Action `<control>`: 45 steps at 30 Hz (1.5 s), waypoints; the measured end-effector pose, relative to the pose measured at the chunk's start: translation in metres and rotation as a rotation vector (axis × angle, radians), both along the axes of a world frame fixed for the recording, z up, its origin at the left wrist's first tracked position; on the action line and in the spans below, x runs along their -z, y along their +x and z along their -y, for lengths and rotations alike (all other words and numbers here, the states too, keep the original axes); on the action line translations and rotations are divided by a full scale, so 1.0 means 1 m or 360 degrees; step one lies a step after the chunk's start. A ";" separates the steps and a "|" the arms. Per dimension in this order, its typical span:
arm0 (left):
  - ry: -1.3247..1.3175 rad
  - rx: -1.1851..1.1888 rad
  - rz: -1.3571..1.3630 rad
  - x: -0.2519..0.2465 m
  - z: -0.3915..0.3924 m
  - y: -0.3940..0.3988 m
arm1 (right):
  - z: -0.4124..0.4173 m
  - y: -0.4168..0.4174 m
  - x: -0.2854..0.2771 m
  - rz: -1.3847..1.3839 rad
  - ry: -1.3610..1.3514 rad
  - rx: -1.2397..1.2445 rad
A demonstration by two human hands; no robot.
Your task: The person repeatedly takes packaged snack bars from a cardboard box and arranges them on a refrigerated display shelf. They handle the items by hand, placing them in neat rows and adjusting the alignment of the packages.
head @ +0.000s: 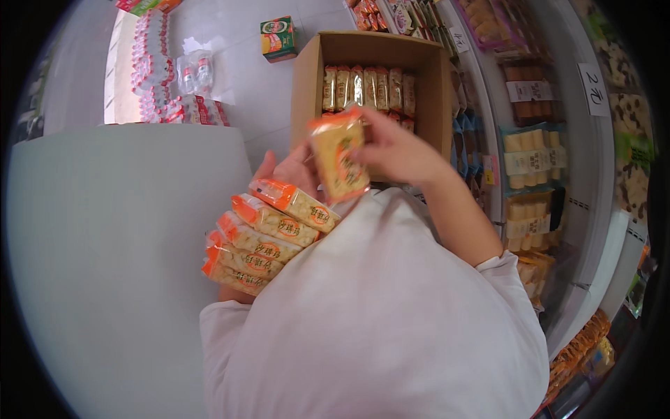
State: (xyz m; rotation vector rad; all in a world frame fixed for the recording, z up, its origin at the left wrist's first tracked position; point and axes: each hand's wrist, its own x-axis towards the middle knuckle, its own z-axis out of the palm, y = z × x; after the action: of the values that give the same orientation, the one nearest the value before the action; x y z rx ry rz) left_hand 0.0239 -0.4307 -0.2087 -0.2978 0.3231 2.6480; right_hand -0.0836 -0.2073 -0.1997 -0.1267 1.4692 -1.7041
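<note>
My right hand (395, 152) grips a wrapped sachima bar (340, 160) with an orange-ended clear wrapper, held in front of my chest and slightly blurred. Close beside that bar, my left hand (296, 167) is palm up with its fingers apart; its fingertips are partly hidden behind the bar. Several more wrapped sachima bars (267, 228) lie stacked along my left forearm, against my white shirt. Beyond my hands an open cardboard box (306, 89) holds rows of the same bars (366, 89) standing upright.
On my right run shelves (570, 209) of packaged snacks with price cards (594, 89). A pale, smooth surface (120, 262) fills the left side. Farther off, a green box (278, 39) and shrink-wrapped bottles (196, 70) stand on the tiled floor (230, 31).
</note>
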 end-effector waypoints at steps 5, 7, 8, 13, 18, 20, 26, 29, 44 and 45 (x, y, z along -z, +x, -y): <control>0.0009 0.0303 -0.0427 0.011 0.023 -0.004 | -0.037 -0.061 0.019 0.0670 -0.0903 0.0432; 0.0007 0.0201 -0.0371 0.009 0.022 0.008 | -0.023 -0.066 0.021 0.0831 -0.0948 0.0579; 0.0010 0.0179 -0.0396 0.008 0.022 0.010 | -0.020 -0.074 0.038 0.0849 -0.0987 0.0511; -0.0052 0.0091 -0.0410 0.005 0.034 0.023 | 0.034 -0.061 0.040 0.0997 -0.0215 0.0745; -0.0085 -0.0021 -0.0604 0.004 0.036 0.028 | 0.054 -0.033 0.119 0.0964 -0.0040 0.0339; -0.0077 -0.0037 -0.0618 0.006 0.037 0.027 | 0.058 -0.022 0.138 0.1046 -0.0073 0.0181; -0.0087 -0.0082 -0.0536 0.015 0.044 0.036 | 0.059 -0.026 0.092 0.0209 0.0990 -0.0401; -0.0106 -0.0095 -0.0475 0.018 0.046 0.036 | 0.058 -0.023 0.095 0.0077 0.0995 -0.0458; -0.0054 0.0099 -0.0331 0.022 0.044 0.008 | 0.067 -0.028 0.088 -0.0504 0.1239 -0.0883; -0.0068 0.0134 -0.0342 0.024 0.044 0.004 | 0.063 -0.034 0.088 -0.0545 0.1252 -0.0875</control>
State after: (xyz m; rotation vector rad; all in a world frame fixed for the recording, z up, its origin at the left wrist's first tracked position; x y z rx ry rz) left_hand 0.0278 -0.4749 -0.2328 -0.0116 0.4511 2.5962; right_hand -0.1175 -0.2707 -0.2879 -0.3653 2.0228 -0.6183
